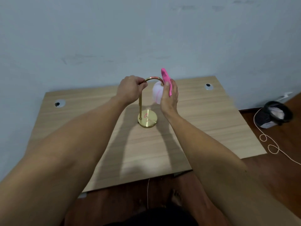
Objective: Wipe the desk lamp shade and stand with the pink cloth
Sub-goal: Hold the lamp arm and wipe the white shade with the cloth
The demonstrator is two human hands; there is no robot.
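A gold desk lamp stands mid-desk on a round base (147, 119) marked with red scribbles. Its thin stand (140, 105) rises and curves over to a white globe shade (157, 92) with faint pink marks. My left hand (132, 88) grips the curved top of the stand. My right hand (169, 97) holds the pink cloth (167, 79) just right of the shade, with the palm close against the shade's right side. Part of the cloth sticks up above my fingers. Whether the cloth touches the shade is hidden by my hand.
The wooden desk (211, 121) sits against a pale blue wall, with cable holes at back left (59, 103) and back right (208, 86). On the brown floor to the right lie a black-bagged bin (275, 114) and a looping cord (268, 144).
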